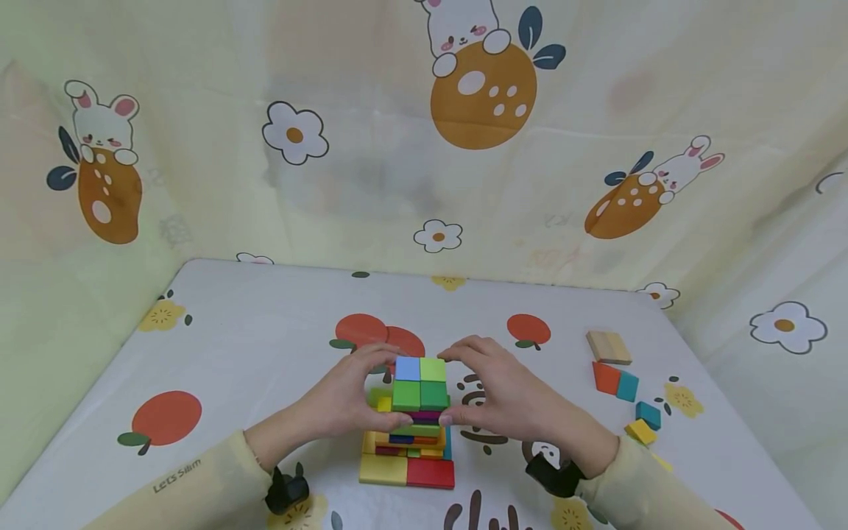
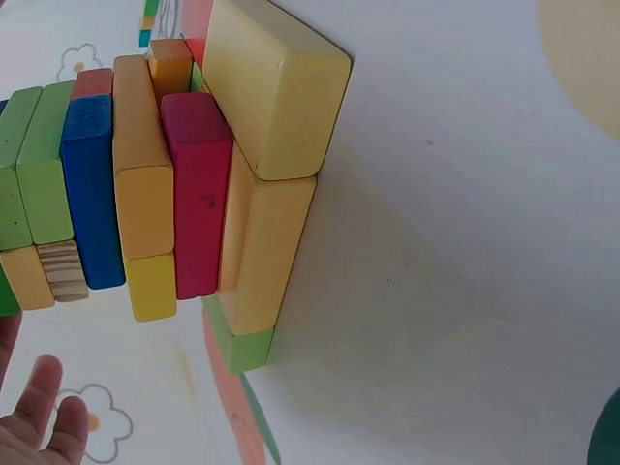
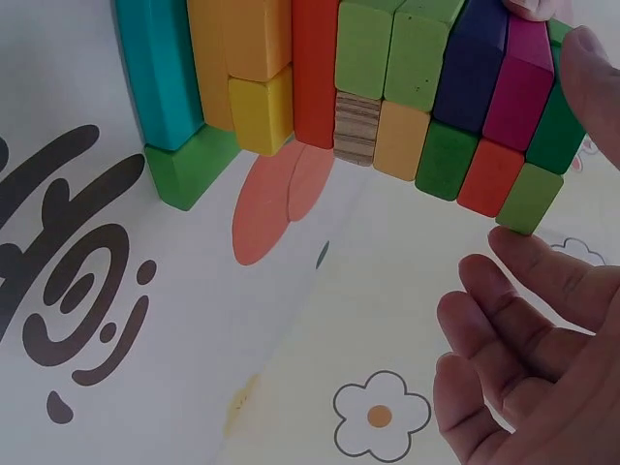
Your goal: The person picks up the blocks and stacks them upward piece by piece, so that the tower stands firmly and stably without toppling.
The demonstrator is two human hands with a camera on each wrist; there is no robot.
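Observation:
A tower of colored wooden blocks (image 1: 407,471) stands on the table, with yellow and red blocks at its base. Green, dark green, light green and blue blocks show at its top. From the left side, my left hand (image 1: 344,394) holds the upper layers, thumb in front and index finger toward the back. My right hand (image 1: 506,390) pinches the upper right end. In the right wrist view, its thumb lies by a dark green block (image 3: 557,126) and a fingertip meets a light green block (image 3: 530,199). The left wrist view shows a magenta block (image 2: 199,194) lower in the stack.
Loose blocks lie at the right of the table: plain wooden blocks (image 1: 608,347), a red block (image 1: 606,377), teal blocks (image 1: 648,415) and a yellow block (image 1: 640,431). A printed tablecloth (image 1: 252,331) covers the table, and a printed curtain (image 1: 371,177) hangs behind it.

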